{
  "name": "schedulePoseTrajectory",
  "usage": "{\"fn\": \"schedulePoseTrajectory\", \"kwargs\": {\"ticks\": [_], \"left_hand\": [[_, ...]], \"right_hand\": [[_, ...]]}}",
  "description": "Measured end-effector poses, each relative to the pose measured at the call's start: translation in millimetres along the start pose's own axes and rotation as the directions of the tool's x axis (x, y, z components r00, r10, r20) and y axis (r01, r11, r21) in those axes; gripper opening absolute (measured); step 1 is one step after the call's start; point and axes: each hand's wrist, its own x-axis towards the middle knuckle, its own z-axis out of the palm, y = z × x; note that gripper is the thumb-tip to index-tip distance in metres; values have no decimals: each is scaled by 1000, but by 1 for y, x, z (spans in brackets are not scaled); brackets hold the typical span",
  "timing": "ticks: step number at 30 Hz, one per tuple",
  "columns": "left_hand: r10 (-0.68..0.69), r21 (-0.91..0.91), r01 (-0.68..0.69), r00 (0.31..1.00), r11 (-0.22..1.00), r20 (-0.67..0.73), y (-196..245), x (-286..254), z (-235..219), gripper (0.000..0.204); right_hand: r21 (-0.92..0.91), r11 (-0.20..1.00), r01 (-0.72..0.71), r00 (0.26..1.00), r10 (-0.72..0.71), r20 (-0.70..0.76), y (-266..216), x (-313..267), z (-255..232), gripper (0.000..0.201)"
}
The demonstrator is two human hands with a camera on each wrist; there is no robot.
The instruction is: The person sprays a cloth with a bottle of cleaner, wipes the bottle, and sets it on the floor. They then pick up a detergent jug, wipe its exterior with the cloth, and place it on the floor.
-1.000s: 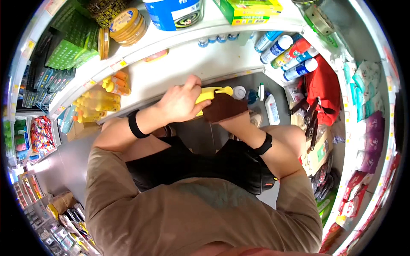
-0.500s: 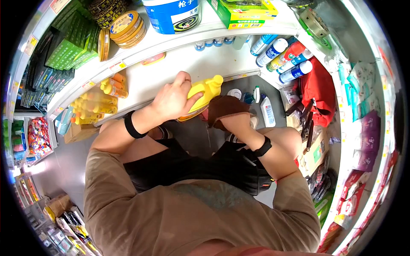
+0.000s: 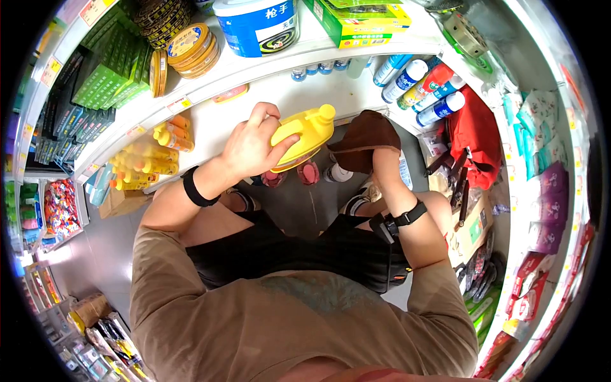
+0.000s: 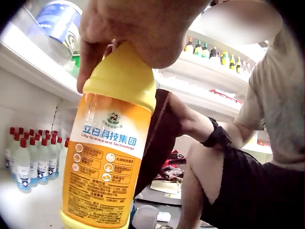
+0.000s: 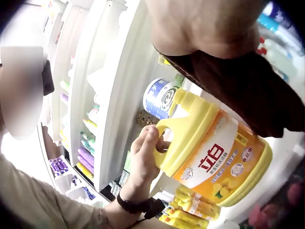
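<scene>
My left hand (image 3: 251, 146) grips the handle of a yellow detergent bottle (image 3: 303, 135) and holds it tilted in front of the white shelf (image 3: 223, 121). The left wrist view shows the bottle's orange label (image 4: 105, 167) from close up. In the right wrist view the bottle (image 5: 209, 152) hangs by its handle from the curled fingers (image 5: 145, 148). My right hand (image 3: 375, 149) holds a brown cloth (image 3: 366, 137) just right of the bottle, near its cap end. The cloth (image 5: 238, 90) drapes over the bottle's top side.
Yellow bottles (image 3: 143, 159) stand in rows at the shelf's left. Spray cans (image 3: 426, 83) lie at the right, and a blue tub (image 3: 258, 22) and green boxes (image 3: 105, 73) sit on the shelf above. Small white bottles (image 4: 28, 157) line the shelf back. Red goods (image 3: 477, 134) hang at right.
The left hand lifted the yellow bottle higher and tipped it more upright. The right hand with the brown cloth rose from below the bottle to beside its cap end.
</scene>
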Motion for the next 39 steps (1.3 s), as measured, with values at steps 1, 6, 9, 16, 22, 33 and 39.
{"fn": "schedulePoseTrajectory", "kwargs": {"ticks": [1,6,9,16,22,33,39], "left_hand": [[7,-6,-7,1000,1000,4,1,-1,0,34],[41,-63,-37,998,997,51,6,-4,-1,32],[72,-95,-67,996,993,55,8,-6,-2,31],[75,-55,-70,993,996,92,13,-7,-6,36],[-38,-28,44,979,999,199,22,-5,-9,35],[-98,-97,114,982,989,160,6,-12,18,18],[-141,-110,160,977,981,160,15,-8,10,21]], "right_hand": [[192,975,-110,994,106,27,3,0,0,41],[565,772,-292,951,171,259,-84,3,-17,41],[285,958,-10,961,-69,268,-101,5,-18,36],[-260,863,434,899,-394,193,-80,20,5,31],[-374,730,572,803,-591,73,-140,2,-11,16],[-79,739,669,693,-581,427,-159,-24,18,32],[-387,513,767,635,-513,578,-148,-18,11,21]]}}
